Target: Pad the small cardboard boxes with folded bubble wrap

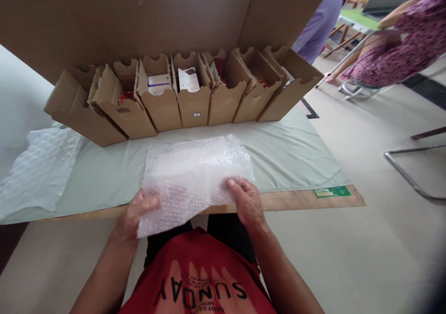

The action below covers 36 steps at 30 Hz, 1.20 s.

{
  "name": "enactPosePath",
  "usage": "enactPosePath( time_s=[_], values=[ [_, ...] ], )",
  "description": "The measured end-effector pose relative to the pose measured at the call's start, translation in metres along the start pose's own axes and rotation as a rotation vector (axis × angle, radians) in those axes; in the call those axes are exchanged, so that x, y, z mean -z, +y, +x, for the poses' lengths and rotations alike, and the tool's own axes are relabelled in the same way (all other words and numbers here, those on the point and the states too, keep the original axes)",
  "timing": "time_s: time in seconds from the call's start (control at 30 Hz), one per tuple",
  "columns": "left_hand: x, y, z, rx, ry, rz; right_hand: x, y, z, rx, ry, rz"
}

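Upside down across the red shirt runs "SUNDAY" in large dark capitals, with "RAINY" legible among smaller lines of print whose remaining words are unclear. The small white label on the middle carton and the green sticker on the edge of the counter bear marks too small to read.

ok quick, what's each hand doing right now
Left hand: closed, holding the bubble wrap at its left side.
Right hand: closed, holding the bubble wrap at its right side.
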<state>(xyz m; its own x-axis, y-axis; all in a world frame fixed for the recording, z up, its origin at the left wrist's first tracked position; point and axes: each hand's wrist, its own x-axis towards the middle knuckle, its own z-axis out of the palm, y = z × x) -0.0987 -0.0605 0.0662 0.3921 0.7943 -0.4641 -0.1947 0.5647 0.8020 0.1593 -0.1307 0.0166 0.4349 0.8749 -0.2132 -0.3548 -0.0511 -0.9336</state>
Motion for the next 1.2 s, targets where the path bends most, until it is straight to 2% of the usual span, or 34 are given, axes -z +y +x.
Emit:
enactPosePath(
  time_s=[0.13, 0.27, 0.4, 0.43, 0.5, 0.57, 0.63, 0.7, 0.77, 0.87, 1.03, 1.1, 1.2],
  values=[
    [0.011, 0.033, 0.03, -0.073, 0.141, 0.342, 0.015, -0.021, 0.021, 0.126, 0.015, -0.146],
    [0.012, 0.05, 0.067, -0.25, 0.182, 0.84, 0.016, -0.028, 0.058, 0.311, 0.031, -0.585],
    [0.005, 0.037, 0.094, -0.303, 0.343, 1.347, 0.012, -0.015, 0.088, 0.406, 0.127, -1.151],
    [0.002, 0.031, 0.096, -0.356, 0.403, 1.423, 0.011, -0.012, 0.09, 0.438, 0.153, -1.255],
    [-0.008, 0.018, 0.096, -0.545, 0.477, 1.497, 0.007, -0.009, 0.086, 0.543, 0.19, -1.365],
    [-0.021, 0.008, 0.092, -0.741, 0.407, 1.532, 0.001, -0.01, 0.077, 0.65, 0.166, -1.382],
    [-0.035, 0.0, 0.09, -0.821, 0.229, 1.597, -0.007, -0.011, 0.069, 0.718, 0.073, -1.384],
    [-0.045, -0.008, 0.094, -0.762, 0.083, 1.668, -0.013, -0.007, 0.066, 0.721, -0.062, -1.42],
    [-0.049, -0.015, 0.103, -0.633, 0.006, 1.717, -0.015, 0.003, 0.07, 0.668, -0.177, -1.474],
    [-0.046, -0.027, 0.113, -0.525, -0.018, 1.752, -0.009, 0.022, 0.078, 0.597, -0.253, -1.529],
    [-0.042, -0.034, 0.112, -0.523, -0.007, 1.753, -0.002, 0.034, 0.081, 0.61, -0.244, -1.52],
    [-0.041, -0.026, 0.112, -0.5, -0.037, 1.737, -0.001, 0.03, 0.081, 0.603, -0.25, -1.503],
    [-0.04, 0.001, 0.123, -0.506, -0.033, 1.716, 0.001, 0.021, 0.079, 0.616, -0.248, -1.474]
  ],
)
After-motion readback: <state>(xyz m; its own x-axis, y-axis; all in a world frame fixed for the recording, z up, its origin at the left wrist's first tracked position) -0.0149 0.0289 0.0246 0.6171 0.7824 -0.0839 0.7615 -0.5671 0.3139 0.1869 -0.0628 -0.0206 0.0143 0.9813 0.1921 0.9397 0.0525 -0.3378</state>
